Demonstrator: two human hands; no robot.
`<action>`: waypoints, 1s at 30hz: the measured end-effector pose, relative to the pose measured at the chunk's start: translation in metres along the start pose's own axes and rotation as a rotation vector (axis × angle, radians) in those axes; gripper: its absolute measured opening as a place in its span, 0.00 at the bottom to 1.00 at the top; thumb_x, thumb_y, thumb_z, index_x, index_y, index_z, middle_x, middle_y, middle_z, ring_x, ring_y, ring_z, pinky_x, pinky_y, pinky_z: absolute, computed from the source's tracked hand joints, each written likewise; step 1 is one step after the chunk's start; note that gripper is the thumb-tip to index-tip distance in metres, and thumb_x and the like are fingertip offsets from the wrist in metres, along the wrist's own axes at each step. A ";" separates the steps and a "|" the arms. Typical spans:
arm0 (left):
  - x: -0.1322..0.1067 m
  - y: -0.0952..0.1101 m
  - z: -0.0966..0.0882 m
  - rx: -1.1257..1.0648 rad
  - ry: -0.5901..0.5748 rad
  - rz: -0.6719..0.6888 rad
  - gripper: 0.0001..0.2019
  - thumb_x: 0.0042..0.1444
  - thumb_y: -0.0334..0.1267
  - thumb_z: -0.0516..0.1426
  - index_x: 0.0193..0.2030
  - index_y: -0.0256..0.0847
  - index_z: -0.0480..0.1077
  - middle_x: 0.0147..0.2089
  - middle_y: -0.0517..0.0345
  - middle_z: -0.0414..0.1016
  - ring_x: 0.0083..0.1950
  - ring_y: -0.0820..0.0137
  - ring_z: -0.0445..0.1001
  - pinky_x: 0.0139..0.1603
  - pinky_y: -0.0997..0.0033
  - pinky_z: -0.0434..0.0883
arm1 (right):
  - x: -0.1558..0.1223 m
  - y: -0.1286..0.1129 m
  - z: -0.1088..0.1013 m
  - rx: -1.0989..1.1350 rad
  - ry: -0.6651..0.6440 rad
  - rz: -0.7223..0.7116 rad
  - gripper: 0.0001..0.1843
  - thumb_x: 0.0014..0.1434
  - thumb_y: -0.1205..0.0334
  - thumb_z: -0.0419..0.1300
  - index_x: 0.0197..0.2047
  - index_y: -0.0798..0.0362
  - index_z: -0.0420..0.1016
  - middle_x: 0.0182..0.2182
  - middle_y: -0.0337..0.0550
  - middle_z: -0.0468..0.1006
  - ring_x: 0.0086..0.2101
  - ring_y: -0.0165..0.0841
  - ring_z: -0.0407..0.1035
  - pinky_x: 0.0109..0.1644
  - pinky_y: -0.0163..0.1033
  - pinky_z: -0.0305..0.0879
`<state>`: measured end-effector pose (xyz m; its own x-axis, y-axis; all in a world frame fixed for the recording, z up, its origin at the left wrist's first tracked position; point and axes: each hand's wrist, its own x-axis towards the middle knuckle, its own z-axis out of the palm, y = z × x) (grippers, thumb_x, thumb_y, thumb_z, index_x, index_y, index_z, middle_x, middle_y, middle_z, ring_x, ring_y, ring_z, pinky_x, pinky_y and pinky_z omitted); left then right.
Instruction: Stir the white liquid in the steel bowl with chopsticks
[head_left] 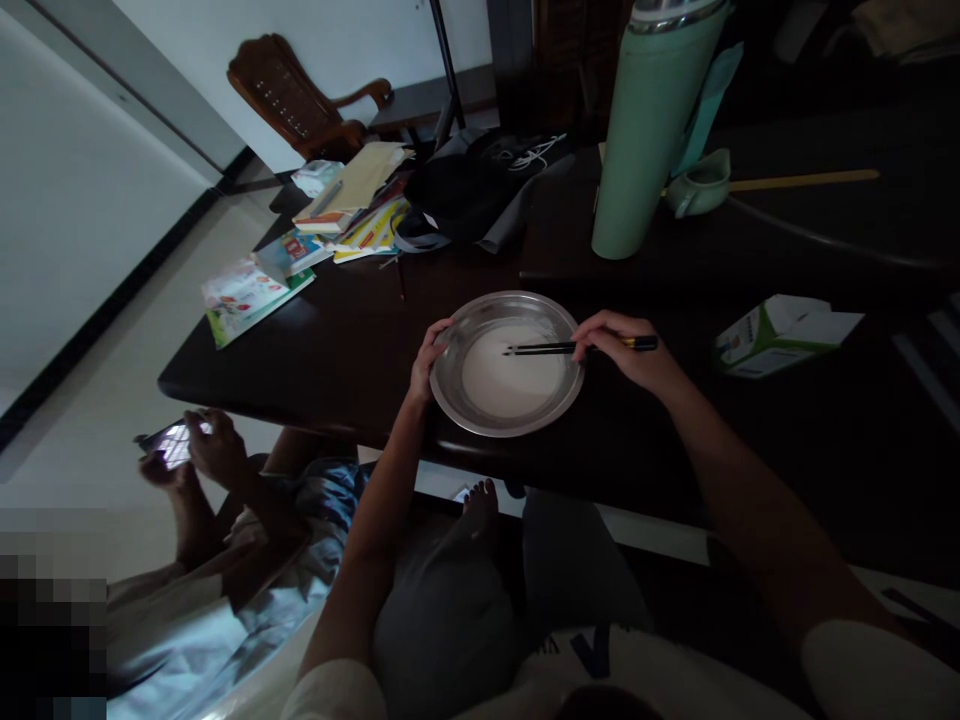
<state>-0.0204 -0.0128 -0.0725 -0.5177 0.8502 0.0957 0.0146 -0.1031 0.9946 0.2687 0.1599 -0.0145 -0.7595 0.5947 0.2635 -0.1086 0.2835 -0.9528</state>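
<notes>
A round metal bowl point(480, 424) stands near the front edge of the dark table, with a smooth whitish mixture point(510, 382) in it. My left hand point(429, 360) grips the bowl's left rim, fingers on the near side of the wall and over the edge. Black chopsticks point(544, 349) are held in my right hand point(619, 342) at the bowl's right rim. Their tips point left, over or in the mixture; I cannot tell how deep they reach.
A tall green tumbler point(652, 130) and a small green pitcher point(701, 185) stand at the back right. An opened carton point(776, 340) lies right of the bowl. Books point(251, 290) and a dark bag point(472, 190) lie at the back left. Beside me a person holds a phone point(176, 443).
</notes>
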 end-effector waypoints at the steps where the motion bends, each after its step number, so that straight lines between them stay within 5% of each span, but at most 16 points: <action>1: 0.000 0.001 0.000 0.002 0.003 -0.007 0.19 0.56 0.49 0.59 0.53 0.48 0.70 0.56 0.55 0.73 0.57 0.57 0.72 0.58 0.58 0.68 | 0.000 0.001 -0.004 0.012 0.040 -0.003 0.09 0.62 0.66 0.57 0.34 0.50 0.79 0.24 0.37 0.80 0.29 0.31 0.75 0.39 0.40 0.69; 6: -0.002 0.004 0.002 -0.010 -0.001 -0.012 0.19 0.55 0.47 0.59 0.53 0.48 0.71 0.58 0.55 0.72 0.57 0.57 0.71 0.58 0.60 0.68 | -0.001 0.002 -0.006 0.107 -0.012 0.030 0.09 0.61 0.65 0.57 0.32 0.52 0.78 0.18 0.35 0.76 0.22 0.30 0.70 0.30 0.37 0.65; 10: -0.002 0.002 0.001 -0.015 -0.007 -0.014 0.21 0.55 0.50 0.59 0.54 0.48 0.70 0.56 0.55 0.72 0.56 0.57 0.72 0.57 0.59 0.69 | -0.002 -0.001 0.005 0.068 -0.102 0.026 0.08 0.62 0.62 0.58 0.35 0.50 0.79 0.25 0.38 0.81 0.30 0.33 0.76 0.39 0.40 0.71; 16: -0.002 0.002 0.001 0.013 -0.002 -0.005 0.20 0.56 0.49 0.59 0.54 0.47 0.70 0.57 0.54 0.72 0.58 0.56 0.71 0.59 0.58 0.67 | 0.000 0.001 -0.006 0.070 0.070 -0.004 0.09 0.62 0.64 0.58 0.32 0.50 0.78 0.20 0.36 0.76 0.24 0.32 0.73 0.36 0.41 0.69; 19: -0.002 0.003 0.001 0.016 0.007 0.001 0.20 0.56 0.49 0.59 0.53 0.47 0.71 0.58 0.55 0.72 0.59 0.56 0.71 0.60 0.58 0.67 | -0.001 0.001 -0.004 0.136 0.006 0.002 0.09 0.61 0.65 0.57 0.32 0.51 0.77 0.18 0.35 0.75 0.21 0.30 0.71 0.32 0.39 0.67; 23: -0.001 0.002 0.000 0.003 0.029 -0.021 0.19 0.54 0.49 0.60 0.52 0.48 0.72 0.58 0.56 0.73 0.58 0.56 0.72 0.58 0.58 0.70 | -0.002 -0.001 0.005 0.079 -0.104 0.013 0.08 0.62 0.64 0.57 0.35 0.50 0.78 0.26 0.38 0.81 0.30 0.32 0.76 0.39 0.40 0.71; 30: -0.001 0.003 0.002 -0.016 0.042 -0.020 0.19 0.53 0.45 0.60 0.52 0.47 0.73 0.58 0.56 0.73 0.60 0.57 0.71 0.60 0.59 0.68 | -0.001 0.001 -0.006 0.099 0.050 -0.011 0.11 0.61 0.69 0.56 0.31 0.51 0.78 0.17 0.34 0.74 0.21 0.29 0.69 0.32 0.38 0.66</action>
<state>-0.0180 -0.0132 -0.0691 -0.5536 0.8295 0.0739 -0.0095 -0.0951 0.9954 0.2729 0.1638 -0.0144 -0.7255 0.6292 0.2790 -0.1815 0.2161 -0.9594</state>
